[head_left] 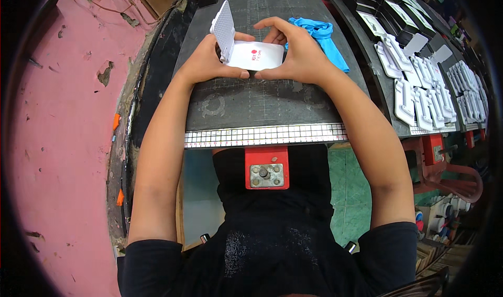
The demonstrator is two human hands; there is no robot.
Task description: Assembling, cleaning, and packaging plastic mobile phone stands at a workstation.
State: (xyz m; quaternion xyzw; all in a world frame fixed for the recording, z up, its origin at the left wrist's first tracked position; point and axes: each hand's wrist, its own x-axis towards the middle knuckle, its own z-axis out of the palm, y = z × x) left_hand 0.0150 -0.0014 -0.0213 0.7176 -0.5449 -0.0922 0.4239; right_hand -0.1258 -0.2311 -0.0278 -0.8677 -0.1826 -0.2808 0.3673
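A white folding phone stand (255, 56) is between my hands over the far half of the dark tabletop. Its flat base carries a small red print, and its textured plate (223, 27) tilts up at the left end. My left hand (207, 58) is closed around the hinged end, thumb along the near edge. On the other side, my right hand (301, 53) curves round the base's right end, its thumb at the near edge and its index finger arched above. Some of my fingertips are hidden behind the stand.
A bright blue cloth (326, 40) lies crumpled right of my right hand. Several white stands (427, 106) and black boxes (401, 22) crowd the right-hand table. A white gridded ruler strip (262, 136) runs along the near edge, above a red bracket (266, 158). A pink wall (68, 113) borders the left.
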